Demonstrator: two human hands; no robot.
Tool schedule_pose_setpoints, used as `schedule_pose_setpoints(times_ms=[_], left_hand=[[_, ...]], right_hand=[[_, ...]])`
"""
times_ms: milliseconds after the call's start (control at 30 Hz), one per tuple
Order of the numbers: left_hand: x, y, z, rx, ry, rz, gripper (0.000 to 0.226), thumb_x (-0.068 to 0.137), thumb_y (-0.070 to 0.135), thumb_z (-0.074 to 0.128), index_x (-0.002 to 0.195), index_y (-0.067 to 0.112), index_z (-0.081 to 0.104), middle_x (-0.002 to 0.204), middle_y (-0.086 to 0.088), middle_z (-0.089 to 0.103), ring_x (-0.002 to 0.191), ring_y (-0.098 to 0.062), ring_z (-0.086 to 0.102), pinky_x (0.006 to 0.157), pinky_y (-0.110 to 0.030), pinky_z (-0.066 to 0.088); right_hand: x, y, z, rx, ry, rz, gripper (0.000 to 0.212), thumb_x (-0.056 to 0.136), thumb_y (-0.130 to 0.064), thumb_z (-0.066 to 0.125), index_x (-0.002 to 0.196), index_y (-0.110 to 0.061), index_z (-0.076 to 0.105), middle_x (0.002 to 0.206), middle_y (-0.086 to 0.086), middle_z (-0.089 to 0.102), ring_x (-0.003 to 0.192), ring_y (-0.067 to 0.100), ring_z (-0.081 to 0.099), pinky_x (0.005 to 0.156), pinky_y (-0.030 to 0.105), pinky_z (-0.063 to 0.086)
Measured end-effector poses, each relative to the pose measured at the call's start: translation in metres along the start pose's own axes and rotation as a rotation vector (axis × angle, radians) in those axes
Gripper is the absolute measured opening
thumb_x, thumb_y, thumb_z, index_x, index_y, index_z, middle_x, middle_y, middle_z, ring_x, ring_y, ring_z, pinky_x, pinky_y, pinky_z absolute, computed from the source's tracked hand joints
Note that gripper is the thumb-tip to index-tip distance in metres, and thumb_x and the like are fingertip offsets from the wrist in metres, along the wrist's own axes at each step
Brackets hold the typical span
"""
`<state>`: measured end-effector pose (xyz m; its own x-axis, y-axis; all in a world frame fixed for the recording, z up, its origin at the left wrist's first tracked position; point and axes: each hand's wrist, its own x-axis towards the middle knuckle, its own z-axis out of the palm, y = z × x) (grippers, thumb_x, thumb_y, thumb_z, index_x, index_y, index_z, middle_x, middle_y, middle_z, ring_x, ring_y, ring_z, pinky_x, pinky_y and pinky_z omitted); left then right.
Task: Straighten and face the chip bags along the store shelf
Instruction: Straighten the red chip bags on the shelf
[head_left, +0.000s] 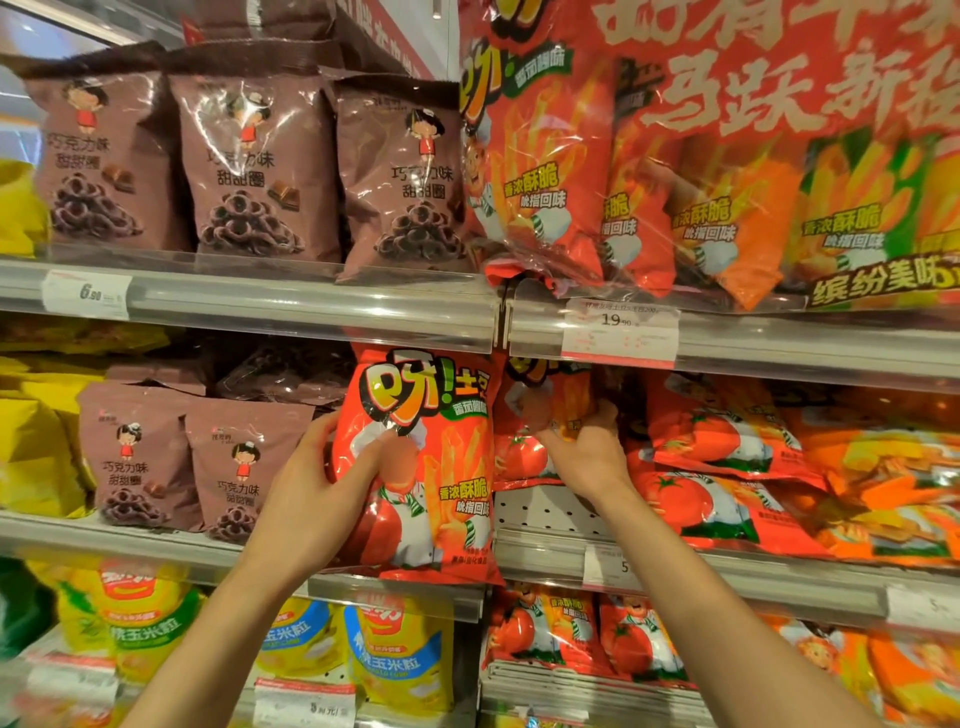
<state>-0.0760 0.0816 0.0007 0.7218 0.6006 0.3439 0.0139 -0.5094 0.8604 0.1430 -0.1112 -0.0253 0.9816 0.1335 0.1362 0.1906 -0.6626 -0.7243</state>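
- While the left hand (317, 483) grips the upright red chip bag (421, 467) by its left edge, thumb across the front panel and fingers curled behind, the bag stands at the front lip of the middle shelf (550, 512), long axis vertical, label facing out
- Right hand (582, 447) reaches past this bag's right side, fingers curled onto a second red bag (550, 400) set further back and tilted
- Key relation: the rear bag lies directly ahead of and above the right fingertips; a bare patch of shelf lies below the right wrist
- Judgement: the right hand is nearer, so it should draw the rear bag forward into that gap, beside the upright one
- Risk: the glossy film may slip
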Motion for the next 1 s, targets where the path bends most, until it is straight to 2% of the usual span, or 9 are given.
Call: schedule_pose_setpoints(times_ms=[100,167,333,433,500,633,767,900,1000], left_hand=[[0.000,0.001,0.001,-0.009,-0.004,0.000,0.054,0.087,0.055,0.062,0.135,0.032,0.052,0.106,0.018,0.066,0.098,-0.002,0.064,0.083,-0.031,0.051],[0.000,0.000,0.001,-0.017,-0.003,0.003,0.055,0.086,0.056,0.062,0.134,0.032,0.052,0.105,0.019,0.066,0.098,-0.004,0.065,0.084,-0.033,0.052],[0.001,-0.003,0.003,-0.020,0.012,0.021,0.047,0.090,0.048,0.064,0.132,0.031,0.054,0.107,0.019,0.066,0.097,0.003,0.062,0.076,-0.022,0.047],[-0.001,-0.004,0.005,-0.025,0.008,0.024,0.042,0.089,0.051,0.062,0.127,0.037,0.052,0.103,0.024,0.065,0.096,0.003,0.063,0.075,-0.021,0.046],[-0.001,-0.005,0.007,-0.031,0.014,0.030,0.037,0.089,0.051,0.062,0.123,0.042,0.052,0.103,0.025,0.065,0.096,0.004,0.063,0.075,-0.021,0.046],[-0.003,-0.007,0.020,-0.045,0.004,0.051,0.047,0.087,0.060,0.064,0.127,0.037,0.055,0.105,0.022,0.068,0.094,0.006,0.064,0.076,-0.020,0.046],[-0.004,-0.001,0.049,-0.067,-0.021,0.065,0.037,0.090,0.056,0.062,0.123,0.040,0.054,0.099,0.029,0.068,0.092,0.012,0.064,0.079,-0.021,0.049],[0.000,0.012,0.085,-0.055,-0.050,0.074,0.063,0.084,0.067,0.056,0.137,0.036,0.046,0.107,0.019,0.069,0.101,-0.009,0.068,0.090,-0.040,0.054],[0.006,0.026,0.105,-0.024,-0.087,0.093,0.057,0.096,0.053,0.054,0.146,0.032,0.034,0.117,0.009,0.065,0.111,-0.020,0.064,0.092,-0.035,0.048]], right_hand=[[0.003,-0.003,0.003,0.076,0.066,-0.020,0.091,0.087,-0.055,0.065,0.149,-0.003,0.023,0.141,0.025,0.046,0.124,0.045,0.050,0.102,0.046,0.046],[0.004,-0.002,0.006,0.062,0.051,-0.009,0.091,0.090,-0.056,0.061,0.151,-0.005,0.017,0.144,0.026,0.043,0.126,0.046,0.049,0.102,0.047,0.045],[0.027,0.020,0.017,0.121,-0.030,0.056,0.110,0.066,-0.084,0.043,0.145,-0.008,0.043,0.129,0.018,0.061,0.117,0.039,0.058,0.103,0.046,0.047],[-0.001,-0.001,-0.009,0.257,-0.049,0.066,0.086,0.088,-0.056,0.056,0.151,-0.006,0.027,0.130,0.018,0.059,0.121,0.036,0.056,0.104,0.040,0.044],[-0.010,-0.002,-0.021,0.304,-0.055,0.037,0.067,0.098,-0.037,0.056,0.148,-0.002,0.030,0.113,0.015,0.063,0.106,0.030,0.058,0.093,0.034,0.045],[-0.032,0.003,-0.036,0.398,0.029,-0.104,0.055,0.097,-0.043,0.059,0.135,-0.006,0.045,0.140,0.007,0.050,0.122,0.021,0.051,0.105,0.035,0.040],[-0.061,0.006,-0.043,0.461,-0.100,-0.176,0.040,0.097,-0.052,0.054,0.126,-0.026,0.054,0.124,-0.009,0.060,0.111,0.002,0.057,0.084,0.015,0.042],[-0.068,0.005,-0.036,0.470,-0.206,-0.159,0.052,0.095,-0.060,0.051,0.132,-0.023,0.049,0.120,-0.010,0.062,0.104,0.000,0.061,0.091,0.015,0.046],[-0.051,0.004,-0.038,0.503,-0.104,-0.139,0.030,0.100,-0.045,0.054,0.118,-0.021,0.051,0.097,-0.005,0.062,0.079,0.006,0.057,0.066,0.009,0.044]])
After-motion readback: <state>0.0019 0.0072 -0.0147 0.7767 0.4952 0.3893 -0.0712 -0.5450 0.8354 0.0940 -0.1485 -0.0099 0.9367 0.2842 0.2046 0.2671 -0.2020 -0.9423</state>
